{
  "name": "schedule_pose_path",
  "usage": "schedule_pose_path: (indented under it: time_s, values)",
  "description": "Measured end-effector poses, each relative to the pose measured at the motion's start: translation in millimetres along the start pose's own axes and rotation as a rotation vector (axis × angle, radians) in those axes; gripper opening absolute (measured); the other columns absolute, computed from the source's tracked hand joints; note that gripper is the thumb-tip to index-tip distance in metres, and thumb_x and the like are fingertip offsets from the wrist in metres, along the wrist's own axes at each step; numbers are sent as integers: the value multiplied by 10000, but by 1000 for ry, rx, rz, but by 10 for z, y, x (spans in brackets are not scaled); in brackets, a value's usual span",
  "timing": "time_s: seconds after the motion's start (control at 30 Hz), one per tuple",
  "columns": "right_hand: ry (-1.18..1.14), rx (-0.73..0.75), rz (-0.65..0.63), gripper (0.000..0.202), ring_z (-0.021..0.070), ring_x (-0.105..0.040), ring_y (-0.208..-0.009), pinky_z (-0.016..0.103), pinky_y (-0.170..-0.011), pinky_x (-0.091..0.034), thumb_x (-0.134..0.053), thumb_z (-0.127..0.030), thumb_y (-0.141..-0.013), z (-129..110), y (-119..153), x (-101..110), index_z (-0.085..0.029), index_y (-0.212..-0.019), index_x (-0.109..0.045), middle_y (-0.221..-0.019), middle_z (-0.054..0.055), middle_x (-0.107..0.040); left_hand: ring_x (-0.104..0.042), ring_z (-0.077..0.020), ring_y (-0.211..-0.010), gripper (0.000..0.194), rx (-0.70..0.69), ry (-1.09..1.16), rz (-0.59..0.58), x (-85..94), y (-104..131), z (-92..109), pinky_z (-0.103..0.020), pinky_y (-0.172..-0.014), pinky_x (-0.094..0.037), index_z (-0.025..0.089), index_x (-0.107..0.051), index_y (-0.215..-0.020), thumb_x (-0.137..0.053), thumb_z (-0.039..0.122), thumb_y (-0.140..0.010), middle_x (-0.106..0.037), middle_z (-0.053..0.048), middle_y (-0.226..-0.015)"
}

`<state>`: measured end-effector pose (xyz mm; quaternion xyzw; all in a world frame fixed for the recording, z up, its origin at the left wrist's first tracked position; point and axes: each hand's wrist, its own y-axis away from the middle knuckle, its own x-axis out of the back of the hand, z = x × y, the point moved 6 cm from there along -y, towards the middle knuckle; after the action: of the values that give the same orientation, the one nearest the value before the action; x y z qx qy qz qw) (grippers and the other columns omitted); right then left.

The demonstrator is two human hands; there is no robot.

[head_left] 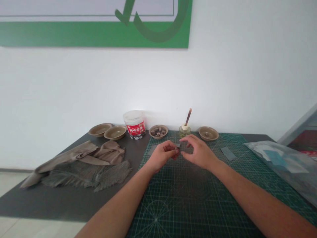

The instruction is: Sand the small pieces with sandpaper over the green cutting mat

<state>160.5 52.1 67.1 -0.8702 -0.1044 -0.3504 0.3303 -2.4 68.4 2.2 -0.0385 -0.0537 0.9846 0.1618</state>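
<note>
The left hand (162, 155) is in front of the glass bottle (183, 132) and a little to its left, its thumb and fingers pinched together on a small dark piece (177, 148), which is therefore just in front of the bottle and slightly left of it; what the piece is cannot be made out. The right hand (196, 150) is in front of the bottle and slightly to its right, thumb and fingers curved and spread apart, with nothing visible between them, the fingertips close to the left hand's pinch. Both hands are over a green gridded mat (198, 205), which lies under the bottle and spreads in front of it on a dark worktop (74, 206). Thin sticks (188, 117) rise tilted from the bottle. To its left stand a bowl (158, 138) of brown and pale pieces, then a tub (135, 127) with a red label, then two more bowls touching each other. Farther left and nearer than the bottle lie a brown cloth (109, 152) and a fringed grey cloth (81, 175). Right of the bottle sits another shallow bowl (202, 135); a flat greyish packet (228, 153) lies to the right and nearer, and a clear plastic bag (292, 168) farther right.
</note>
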Motion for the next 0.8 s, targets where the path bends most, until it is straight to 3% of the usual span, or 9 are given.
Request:
schedule_pose_path:
  time_s: [0.1,0.13,0.23,0.3,0.43,0.53,0.67,0.8]
  values:
    - [101,-332,192,339,195,-637,-801,343,-799,-493,-736,-377,-758,509,-261,254,-228,-1047,-641,-973,38,-683,-622,-121,-616,243,-1,1,52,53,-28,-48,-249,-634,-507,152,-611,-746,-809,290,-722,-674,2,-677]
    - [107,-390,238,413,209,-646,-834,359,-815,-491,-731,-431,-760,661,-365,312,-209,-1090,-618,-1014,62,-685,-625,-119,-616,245,-1,8,50,55,-33,-59,-253,-646,-515,151,-611,-751,-816,278,-711,-677,3,-679]
    - [87,-468,290,690,252,-662,-916,375,-800,-504,-741,-549,-726,1027,-692,367,-137,-1239,-534,-1119,146,-670,-662,-148,-643,319,7,40,20,33,-39,-85,-296,-667,-550,162,-652,-958,-816,275,-708,-697,-1,-717]
    - [74,-480,312,759,253,-664,-951,365,-809,-506,-751,-560,-715,1175,-873,361,-129,-1288,-503,-1161,163,-659,-680,-163,-672,368,14,54,5,21,-40,-104,-317,-686,-565,162,-663,-1020,-816,278,-707,-710,-16,-747]
    - [77,-446,337,651,243,-654,-990,356,-862,-491,-756,-526,-725,1245,-1121,333,-148,-1213,-546,-1149,135,-670,-700,-176,-728,356,37,67,-3,20,-45,-160,-332,-724,-580,152,-684,-961,-841,248,-657,-727,-41,-805]
    - [99,-420,350,543,242,-638,-1012,359,-890,-478,-753,-493,-737,1200,-1228,328,-158,-1129,-582,-1141,123,-675,-698,-177,-699,347,56,62,-18,11,-49,-202,-341,-706,-588,153,-686,-970,-831,255,-671,-701,-20,-736]
    - [90,-384,259,283,197,-670,-862,312,-812,-492,-647,-438,-858,1124,-1331,280,-187,-988,-663,-941,54,-729,-661,-151,-594,345,64,19,-34,-2,-55,-228,-297,-629,-562,147,-698,-967,-836,267,-674,-664,6,-650]
    - [104,-376,175,244,186,-682,-779,297,-769,-495,-657,-430,-869,1066,-1367,315,-192,-879,-713,-834,43,-745,-659,-141,-595,369,63,-15,-34,2,-56,-226,-261,-605,-533,147,-699,-959,-858,228,-636,-682,-1,-676]
